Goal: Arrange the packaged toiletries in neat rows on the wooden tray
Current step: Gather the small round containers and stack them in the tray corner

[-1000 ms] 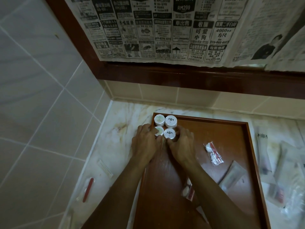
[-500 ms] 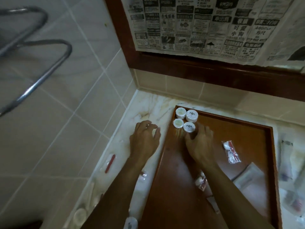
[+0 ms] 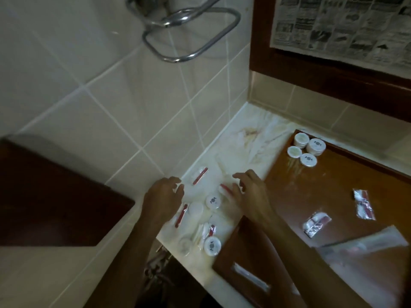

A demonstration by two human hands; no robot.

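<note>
Neither of your hands has hold of anything: your left hand [image 3: 163, 197] hovers with loosely curled fingers over the marble counter [image 3: 251, 138], and your right hand [image 3: 249, 192] reaches across with fingers spread, its fingertips just at a red-and-white sachet [image 3: 225, 189], though blur makes actual contact hard to judge. Around your hands lie loose toiletries: a red-striped packet [image 3: 199, 175] at 12 o'clock from your left hand, a round white tub [image 3: 213, 201] between your hands, and another tub [image 3: 212, 246] at 6 o'clock near the counter's edge. At 3 o'clock sits the wooden tray [image 3: 311, 190], with four round tubs [image 3: 307, 150] packed in a square in its 12 o'clock corner and two crinkled packets [image 3: 362, 204] lying loose, well apart from them.
</note>
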